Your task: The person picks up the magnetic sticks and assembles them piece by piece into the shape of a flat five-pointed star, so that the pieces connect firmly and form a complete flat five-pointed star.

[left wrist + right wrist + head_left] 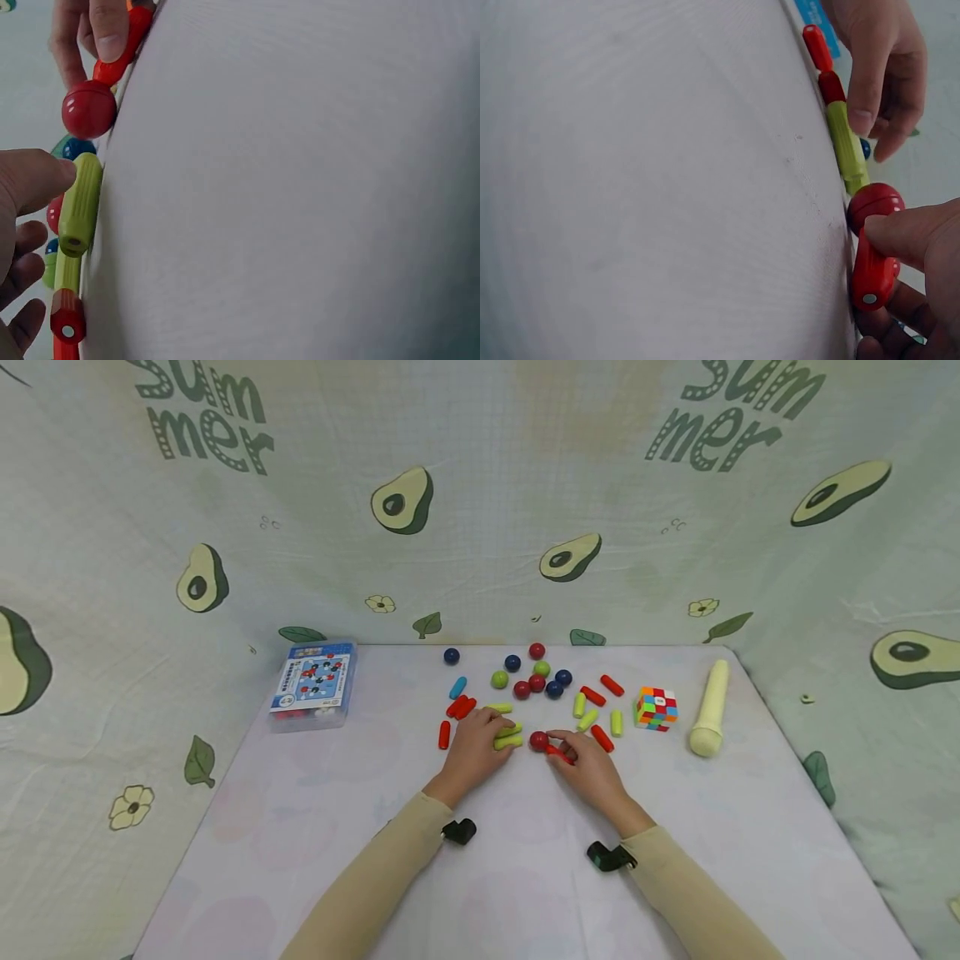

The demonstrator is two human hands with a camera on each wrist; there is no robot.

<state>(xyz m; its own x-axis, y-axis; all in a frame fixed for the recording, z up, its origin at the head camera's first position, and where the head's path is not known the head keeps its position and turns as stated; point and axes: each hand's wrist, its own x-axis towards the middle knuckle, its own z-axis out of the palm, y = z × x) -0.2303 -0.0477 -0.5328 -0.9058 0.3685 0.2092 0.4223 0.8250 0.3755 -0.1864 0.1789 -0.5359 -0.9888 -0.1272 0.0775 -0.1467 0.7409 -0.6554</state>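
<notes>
My right hand (592, 772) pinches a red magnetic rod (873, 274) between thumb and fingers. The rod's far end meets a red ball (538, 741) on the table. To the left, my left hand (474, 745) is over yellow-green rods (508, 742), its fingers loosely bent and apart. In the left wrist view its thumb reaches the side of the nearest yellow-green rod (81, 202). Red rods (444, 735) and a blue rod (457, 687) lie just beyond and left of this hand.
Red, blue and green balls (521, 690) cluster behind the hands. More red and yellow-green rods (587, 720) lie at right, before a colourful puzzle cube (656, 708) and a pale yellow mallet-shaped stick (711, 710). A clear plastic box (313, 685) stands back left.
</notes>
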